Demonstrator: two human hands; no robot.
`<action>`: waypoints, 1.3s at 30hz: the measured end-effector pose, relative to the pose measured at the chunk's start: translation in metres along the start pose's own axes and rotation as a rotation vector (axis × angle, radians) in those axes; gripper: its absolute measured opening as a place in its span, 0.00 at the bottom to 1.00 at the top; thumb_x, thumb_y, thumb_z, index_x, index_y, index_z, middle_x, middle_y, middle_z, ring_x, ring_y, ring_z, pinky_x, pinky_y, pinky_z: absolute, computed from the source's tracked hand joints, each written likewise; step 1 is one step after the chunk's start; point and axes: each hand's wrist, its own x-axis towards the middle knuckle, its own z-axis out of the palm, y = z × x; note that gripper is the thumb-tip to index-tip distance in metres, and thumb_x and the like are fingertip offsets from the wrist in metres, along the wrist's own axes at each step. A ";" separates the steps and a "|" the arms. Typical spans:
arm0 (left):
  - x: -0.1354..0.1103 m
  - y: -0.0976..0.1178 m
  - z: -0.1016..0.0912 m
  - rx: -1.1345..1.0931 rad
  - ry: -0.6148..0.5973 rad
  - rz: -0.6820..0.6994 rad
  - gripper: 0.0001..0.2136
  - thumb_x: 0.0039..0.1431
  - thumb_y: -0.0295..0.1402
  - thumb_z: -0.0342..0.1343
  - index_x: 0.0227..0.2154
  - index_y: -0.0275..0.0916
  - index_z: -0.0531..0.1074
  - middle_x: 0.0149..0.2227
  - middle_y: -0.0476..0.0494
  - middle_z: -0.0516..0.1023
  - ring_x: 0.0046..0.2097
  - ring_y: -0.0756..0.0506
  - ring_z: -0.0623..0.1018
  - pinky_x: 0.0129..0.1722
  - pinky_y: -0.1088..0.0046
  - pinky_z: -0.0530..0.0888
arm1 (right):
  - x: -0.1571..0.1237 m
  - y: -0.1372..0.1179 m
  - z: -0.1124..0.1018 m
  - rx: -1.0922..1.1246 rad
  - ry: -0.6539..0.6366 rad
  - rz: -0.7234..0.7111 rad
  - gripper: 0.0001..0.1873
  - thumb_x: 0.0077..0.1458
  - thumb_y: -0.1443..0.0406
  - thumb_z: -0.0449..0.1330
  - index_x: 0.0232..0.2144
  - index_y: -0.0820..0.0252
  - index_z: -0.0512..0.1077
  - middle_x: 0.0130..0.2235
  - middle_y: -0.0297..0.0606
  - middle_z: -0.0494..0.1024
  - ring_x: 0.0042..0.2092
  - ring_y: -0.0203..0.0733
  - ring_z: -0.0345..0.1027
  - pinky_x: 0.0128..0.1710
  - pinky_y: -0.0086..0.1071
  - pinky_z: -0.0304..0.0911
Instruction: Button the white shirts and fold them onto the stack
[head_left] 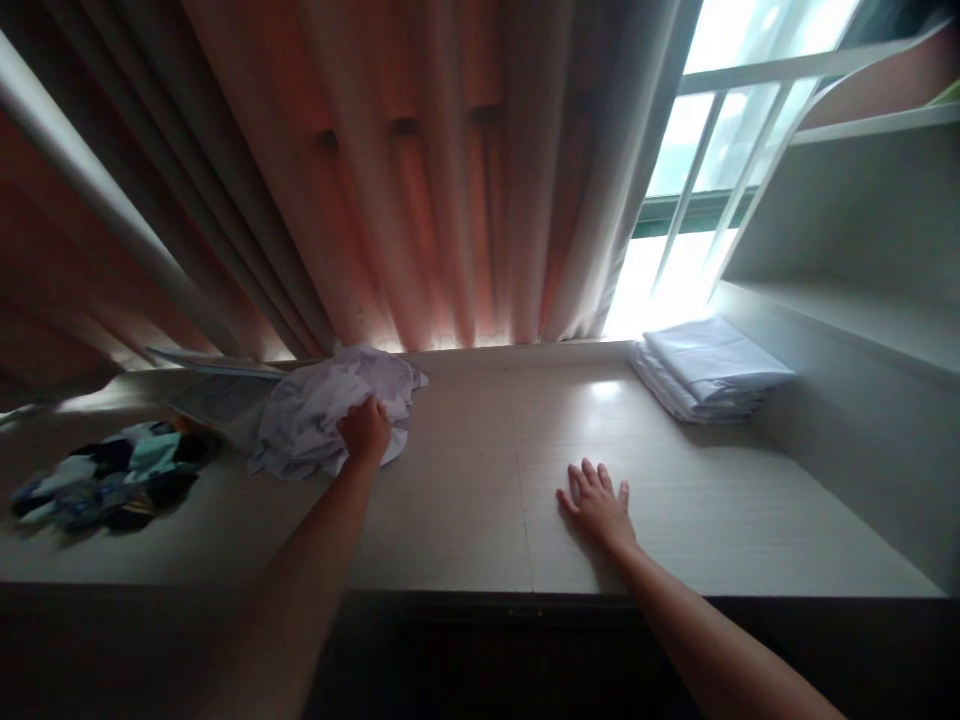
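On the left half of the pale counter [465, 500] lies a crumpled heap of whitish cloth [307, 410], perhaps clothing. My left hand [365, 430] is closed on the right part of this heap, its fingertips partly hidden in the folds. Farther right, my right hand [600, 505] rests palm down on the bare counter top with its fingers spread, holding nothing. A stack of neatly folded white cloths [709, 370] sits at the back right, beyond my right hand and apart from it.
Small dark, white and mint cloth items [112, 475] are bunched at the far left. Flat papers or a packet [225, 400] lie behind them. Long curtains [420, 180] hang along the back beside a barred window [697, 190]. A shelf unit [847, 400] walls the right end.
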 end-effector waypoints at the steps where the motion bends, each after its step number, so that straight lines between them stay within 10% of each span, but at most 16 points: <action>1: -0.004 0.014 -0.006 -0.040 0.047 0.024 0.13 0.67 0.34 0.43 0.45 0.35 0.69 0.48 0.28 0.74 0.55 0.34 0.71 0.54 0.52 0.63 | 0.000 0.000 0.000 0.001 0.001 0.000 0.35 0.64 0.46 0.42 0.68 0.52 0.54 0.72 0.44 0.48 0.71 0.60 0.35 0.64 0.67 0.33; 4: -0.044 0.057 -0.017 -0.552 0.133 0.185 0.14 0.69 0.37 0.41 0.48 0.36 0.66 0.47 0.34 0.74 0.50 0.40 0.73 0.50 0.64 0.67 | 0.000 0.000 -0.001 0.008 0.001 -0.003 0.35 0.64 0.46 0.43 0.68 0.53 0.54 0.72 0.44 0.48 0.71 0.60 0.34 0.64 0.67 0.32; 9: -0.178 0.105 -0.004 -0.883 -0.286 0.337 0.12 0.68 0.39 0.44 0.35 0.38 0.67 0.29 0.48 0.70 0.32 0.49 0.71 0.34 0.74 0.68 | -0.001 0.002 -0.001 0.011 0.002 0.001 0.34 0.64 0.48 0.44 0.67 0.53 0.55 0.72 0.44 0.48 0.71 0.59 0.35 0.64 0.66 0.33; 13: -0.270 0.112 0.015 -1.027 -0.656 0.277 0.11 0.68 0.39 0.43 0.33 0.39 0.63 0.29 0.51 0.64 0.33 0.50 0.67 0.35 0.74 0.64 | -0.002 0.003 -0.004 -0.021 0.010 -0.026 0.31 0.65 0.54 0.47 0.67 0.51 0.54 0.72 0.43 0.49 0.71 0.57 0.38 0.64 0.66 0.35; 18: -0.338 0.096 0.023 -1.109 -0.835 0.140 0.11 0.66 0.40 0.42 0.31 0.40 0.61 0.29 0.50 0.60 0.34 0.48 0.64 0.37 0.71 0.62 | -0.004 -0.001 -0.010 0.013 0.024 0.007 0.30 0.64 0.52 0.49 0.66 0.49 0.58 0.70 0.42 0.53 0.71 0.58 0.41 0.63 0.66 0.37; 23: -0.369 0.071 0.014 -1.083 -0.884 0.064 0.11 0.65 0.40 0.43 0.31 0.40 0.61 0.29 0.51 0.59 0.34 0.48 0.62 0.36 0.71 0.62 | -0.010 0.000 -0.017 0.224 0.113 -0.017 0.27 0.64 0.59 0.48 0.64 0.51 0.60 0.66 0.41 0.63 0.70 0.55 0.44 0.66 0.61 0.32; 28: -0.361 0.047 -0.001 -0.929 -0.938 0.165 0.10 0.63 0.39 0.49 0.31 0.38 0.66 0.29 0.50 0.64 0.34 0.48 0.64 0.37 0.72 0.61 | -0.031 0.000 -0.023 0.366 0.155 -0.061 0.21 0.67 0.59 0.45 0.53 0.54 0.72 0.55 0.41 0.76 0.60 0.49 0.63 0.62 0.49 0.47; 39: -0.372 0.033 0.006 -0.912 -1.028 0.152 0.11 0.63 0.41 0.49 0.32 0.39 0.65 0.29 0.50 0.64 0.34 0.47 0.65 0.37 0.72 0.63 | -0.092 -0.019 -0.033 0.828 0.117 0.085 0.09 0.55 0.63 0.53 0.38 0.57 0.69 0.29 0.33 0.72 0.32 0.41 0.67 0.36 0.34 0.62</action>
